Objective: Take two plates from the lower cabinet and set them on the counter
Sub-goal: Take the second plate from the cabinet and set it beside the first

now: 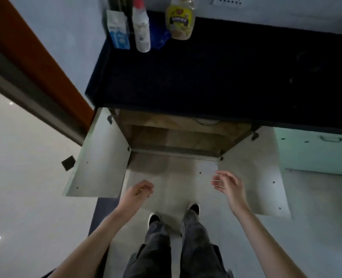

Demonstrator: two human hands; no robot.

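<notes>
1. Head view, looking straight down. Lower cabinet (176,135) stands with both doors swung wide: left door (99,157), right door (252,173). Dark counter (206,77) above it is bare across the middle.
2. Left hand (140,192) hangs over the floor at about 7 o'clock from the cabinet opening, fingers loosely curled, holding nothing.
3. Right hand (229,187) sits at about 5 o'clock from the opening, fingers half open and spread, also empty.
4. Plates: only a pale curved rim (206,122) shows on the upper shelf, tucked under the counter edge, right of centre. Probably a plate; how many, cannot tell.
5. Key relation: that rim lies at roughly 11 o'clock from the right hand and 1 o'clock from the left. The right hand is the nearer one. Both are well apart from it.
6. Judgement: reach goes forward and down into the shelf, under the counter lip; person likely needs to crouch.
7. Back of counter at 12 o'clock: carton (117,31), white bottle (141,31), yellow jar (180,19).
</notes>
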